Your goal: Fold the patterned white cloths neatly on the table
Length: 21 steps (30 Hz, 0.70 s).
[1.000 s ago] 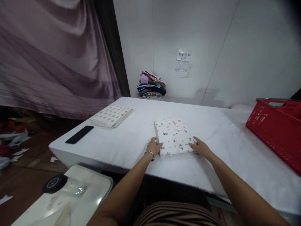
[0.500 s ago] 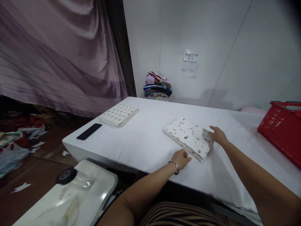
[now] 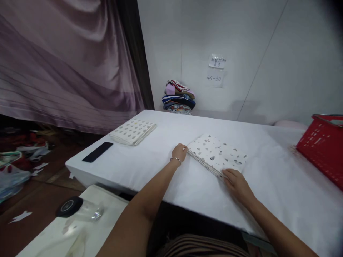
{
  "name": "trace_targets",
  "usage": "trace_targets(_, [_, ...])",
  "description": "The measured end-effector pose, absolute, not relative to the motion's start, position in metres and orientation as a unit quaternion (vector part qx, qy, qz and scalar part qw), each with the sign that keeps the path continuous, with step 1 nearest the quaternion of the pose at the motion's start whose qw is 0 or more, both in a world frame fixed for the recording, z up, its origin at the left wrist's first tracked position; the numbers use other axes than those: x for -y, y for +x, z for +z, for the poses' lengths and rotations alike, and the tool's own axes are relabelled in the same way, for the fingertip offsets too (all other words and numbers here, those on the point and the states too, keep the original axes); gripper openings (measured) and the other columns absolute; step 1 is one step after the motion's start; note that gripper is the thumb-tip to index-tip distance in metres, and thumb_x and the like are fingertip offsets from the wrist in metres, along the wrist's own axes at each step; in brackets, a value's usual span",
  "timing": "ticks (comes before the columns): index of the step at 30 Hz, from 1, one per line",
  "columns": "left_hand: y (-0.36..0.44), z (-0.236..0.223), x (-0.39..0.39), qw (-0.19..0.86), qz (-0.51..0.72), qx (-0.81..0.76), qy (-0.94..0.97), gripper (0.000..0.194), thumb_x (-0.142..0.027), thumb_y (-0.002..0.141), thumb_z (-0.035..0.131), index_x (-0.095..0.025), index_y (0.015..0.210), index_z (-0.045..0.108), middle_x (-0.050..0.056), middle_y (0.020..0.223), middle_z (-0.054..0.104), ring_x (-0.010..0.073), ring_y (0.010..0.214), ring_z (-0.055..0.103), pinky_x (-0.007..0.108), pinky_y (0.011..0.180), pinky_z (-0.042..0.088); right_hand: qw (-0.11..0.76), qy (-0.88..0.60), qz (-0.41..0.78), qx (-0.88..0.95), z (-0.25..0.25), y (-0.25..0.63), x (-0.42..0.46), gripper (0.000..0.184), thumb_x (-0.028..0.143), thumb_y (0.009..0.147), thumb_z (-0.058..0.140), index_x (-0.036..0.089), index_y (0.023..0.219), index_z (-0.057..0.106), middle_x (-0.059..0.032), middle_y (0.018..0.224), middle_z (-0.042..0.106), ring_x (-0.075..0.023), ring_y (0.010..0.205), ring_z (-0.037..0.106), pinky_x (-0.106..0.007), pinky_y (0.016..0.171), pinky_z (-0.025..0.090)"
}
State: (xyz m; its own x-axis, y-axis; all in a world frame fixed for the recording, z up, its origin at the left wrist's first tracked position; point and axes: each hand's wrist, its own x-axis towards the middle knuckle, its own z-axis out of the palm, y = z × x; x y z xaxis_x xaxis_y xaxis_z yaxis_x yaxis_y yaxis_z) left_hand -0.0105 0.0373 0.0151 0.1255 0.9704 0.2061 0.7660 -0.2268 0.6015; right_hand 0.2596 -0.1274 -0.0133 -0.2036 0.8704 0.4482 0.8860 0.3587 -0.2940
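Plainly, the printed cloth point(image 3: 218, 151) is lying aslant on the table point(image 3: 128, 167), its layered edge running from the left hand point(image 3: 179, 152), fingers pinching a corner, to the right hand point(image 3: 239, 185), touching the near corner, its grip unclear.

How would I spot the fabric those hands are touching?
Find the table draped in white cloth. On it, a folded white printed fabric lies between the left hand and right hand. Scattered, varied motifs set it apart from the folded cream fabric with rows of repeated grey shapes.
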Motion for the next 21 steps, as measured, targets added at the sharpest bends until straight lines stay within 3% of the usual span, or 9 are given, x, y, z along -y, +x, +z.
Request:
trace_targets(5, [0.002,0.016,-0.050,0.203,0.204,-0.648,0.705,0.025,-0.041,0.082,0.055,-0.020,0.088,0.067,0.006,0.106,0.060,0.0163,0.094,0.057,0.026,0.082,0.042,0.261,-0.558,-0.092,0.783,-0.026,0.262,0.133,0.030,0.026,0.089,0.043,0.015,0.110,0.062,-0.0134,0.106,0.061,-0.0266,0.096,0.055,-0.041,0.082,0.047])
trace_targets(13, [0.011,0.020,-0.066,0.227,0.186,-0.665,0.687,0.017,-0.033,0.074,0.061,-0.017,0.080,0.066,0.008,0.109,0.062,0.0172,0.091,0.061,0.024,0.077,0.043,0.262,-0.564,-0.103,0.776,-0.027,0.253,0.136,0.030,0.025,0.089,0.043,0.018,0.113,0.060,-0.0114,0.104,0.062,-0.0263,0.094,0.055,-0.040,0.080,0.045])
trace_targets(21, [0.002,0.013,-0.072,0.270,0.172,-0.682,0.658,0.016,-0.029,0.074,0.059,-0.017,0.082,0.066,0.007,0.090,0.070,0.0168,0.079,0.064,0.022,0.064,0.045,0.259,-0.557,-0.108,0.782,-0.034,0.256,0.139,0.035,0.021,0.088,0.042,0.017,0.121,0.054,-0.0123,0.109,0.059,-0.0263,0.098,0.054,-0.041,0.081,0.045])
